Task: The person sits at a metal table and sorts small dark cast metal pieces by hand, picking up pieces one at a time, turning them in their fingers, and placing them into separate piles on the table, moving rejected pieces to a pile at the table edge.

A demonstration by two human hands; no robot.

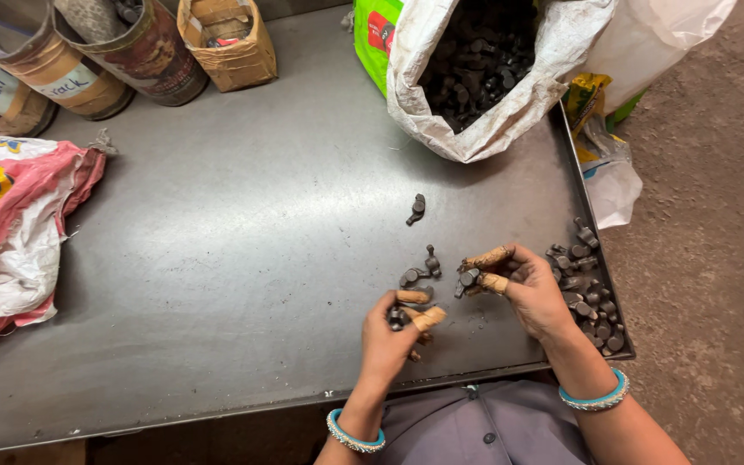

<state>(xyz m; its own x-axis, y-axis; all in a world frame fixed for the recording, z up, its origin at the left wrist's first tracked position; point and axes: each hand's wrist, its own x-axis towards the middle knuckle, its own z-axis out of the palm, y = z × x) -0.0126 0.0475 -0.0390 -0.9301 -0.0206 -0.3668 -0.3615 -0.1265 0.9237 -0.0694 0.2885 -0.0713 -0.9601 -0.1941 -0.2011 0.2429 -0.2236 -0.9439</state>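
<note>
Now my left hand [393, 331] and right hand [527, 288] each pinch 1 small metal part [468, 277] over the steel table [243, 258]; it seems heavy, hard, slippery, so I grip its head

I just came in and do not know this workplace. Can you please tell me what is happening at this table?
A person stands at a grey metal table and handles small dark metal parts. The left hand holds one part, and the right hand holds another; some fingertips are taped. A few loose parts lie on the table just ahead of the hands, and one more lies farther off. A pile of parts sits at the right edge. An open white sack behind is full of the same parts.
</note>
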